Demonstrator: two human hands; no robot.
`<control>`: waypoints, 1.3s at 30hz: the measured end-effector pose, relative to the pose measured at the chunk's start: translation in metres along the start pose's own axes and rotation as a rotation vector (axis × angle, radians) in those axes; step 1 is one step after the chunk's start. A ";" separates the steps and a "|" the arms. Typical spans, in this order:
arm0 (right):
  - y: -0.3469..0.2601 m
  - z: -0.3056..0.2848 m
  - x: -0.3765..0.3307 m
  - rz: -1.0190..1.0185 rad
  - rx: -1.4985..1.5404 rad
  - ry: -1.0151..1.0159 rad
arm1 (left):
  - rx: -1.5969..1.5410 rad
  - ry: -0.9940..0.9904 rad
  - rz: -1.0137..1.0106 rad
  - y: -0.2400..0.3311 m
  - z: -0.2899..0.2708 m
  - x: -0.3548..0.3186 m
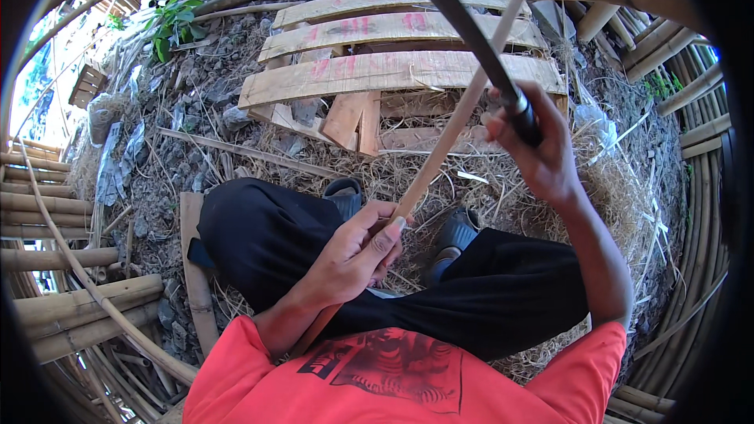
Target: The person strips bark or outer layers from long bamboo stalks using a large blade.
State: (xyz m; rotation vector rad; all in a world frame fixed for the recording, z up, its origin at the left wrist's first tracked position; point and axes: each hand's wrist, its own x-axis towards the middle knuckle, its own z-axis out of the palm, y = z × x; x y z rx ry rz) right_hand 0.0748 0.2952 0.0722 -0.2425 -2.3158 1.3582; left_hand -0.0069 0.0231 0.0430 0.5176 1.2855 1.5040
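Two hands busy — left hand (pixel 357 255) grips bamboo strip (pixel 463 110) over lap, right hand (pixel 542 149) clenched on dark blade (pixel 463 23) raised across it. Mid-shaving, likely; next stroke needs blade angled along strip, clear of left fingers.

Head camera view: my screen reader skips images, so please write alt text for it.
A seated person's left hand grips a long thin bamboo strip while the right hand holds a dark-handled blade against it. A wooden pallet lies ahead on straw-littered ground.
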 end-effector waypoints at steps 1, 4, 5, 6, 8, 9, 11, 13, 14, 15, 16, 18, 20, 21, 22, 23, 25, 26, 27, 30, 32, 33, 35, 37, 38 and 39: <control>-0.005 -0.002 -0.003 -0.004 -0.005 -0.006 | -0.005 0.002 0.007 0.000 -0.001 0.002; -0.013 -0.006 -0.009 -0.047 -0.278 -0.196 | -0.035 0.023 0.021 0.004 -0.001 0.007; -0.011 -0.001 -0.014 -0.117 -0.318 -0.165 | -0.060 0.005 0.005 0.007 0.000 0.007; -0.008 0.001 -0.015 -0.205 -0.373 -0.193 | -0.083 -0.013 -0.011 0.009 0.000 0.007; -0.009 0.005 -0.017 -0.309 -0.479 -0.245 | -0.095 -0.002 -0.003 0.008 0.005 0.008; -0.009 0.008 -0.018 -0.311 -0.483 -0.244 | -0.104 0.015 -0.002 0.008 0.007 0.009; -0.006 0.014 -0.021 -0.329 -0.601 -0.262 | -0.087 0.000 -0.016 0.008 0.005 0.009; -0.010 0.014 -0.024 -0.261 -0.601 -0.274 | -0.075 -0.024 -0.029 0.008 0.007 0.010; -0.015 0.013 -0.024 -0.210 -0.627 -0.276 | -0.033 0.001 0.016 0.007 0.008 0.011; -0.017 0.011 -0.024 -0.160 -0.650 -0.277 | 0.011 0.030 0.059 0.006 0.010 0.011; -0.016 0.009 -0.023 -0.158 -0.654 -0.274 | 0.011 0.025 0.061 0.006 0.011 0.011; -0.010 0.006 -0.021 -0.154 -0.675 -0.259 | -0.037 -0.018 0.036 0.002 0.011 0.012; -0.003 0.002 -0.019 -0.193 -0.676 -0.239 | -0.033 -0.043 0.008 -0.002 0.009 0.015; -0.003 0.000 -0.017 -0.243 -0.674 -0.220 | -0.025 -0.058 -0.014 -0.001 0.009 0.014; -0.001 -0.003 -0.014 -0.239 -0.675 -0.214 | -0.021 -0.063 -0.016 0.000 0.009 0.012; 0.003 -0.007 -0.012 -0.205 -0.622 -0.144 | -0.028 -0.066 0.016 0.001 0.010 0.011; 0.016 -0.021 -0.007 -0.015 -0.643 0.032 | -0.037 -0.077 0.048 -0.001 0.012 0.009; 0.021 -0.034 -0.002 0.014 -0.712 0.049 | -0.041 -0.098 0.014 -0.003 0.014 0.009; 0.021 -0.043 0.002 0.044 -0.786 0.064 | -0.049 -0.120 -0.019 -0.006 0.016 0.010; 0.020 -0.031 -0.011 0.007 -0.646 -0.026 | -0.104 -0.132 -0.057 -0.008 0.014 0.013; 0.016 -0.016 -0.018 -0.192 -0.592 -0.195 | -0.159 -0.117 -0.091 -0.008 0.009 0.014; 0.012 -0.006 -0.024 -0.219 -0.628 -0.301 | -0.227 -0.130 -0.130 -0.013 0.004 0.013; 0.012 0.000 -0.024 -0.254 -0.676 -0.292 | -0.294 -0.140 -0.173 -0.016 0.000 0.013; 0.009 -0.008 -0.018 -0.216 -0.741 -0.263 | -0.228 -0.129 -0.115 -0.014 0.004 0.012; 0.011 -0.013 -0.014 -0.219 -0.674 -0.253 | -0.209 -0.128 -0.102 -0.013 0.004 0.012; 0.013 -0.018 -0.011 -0.207 -0.753 -0.254 | -0.193 -0.130 -0.091 -0.013 0.001 0.014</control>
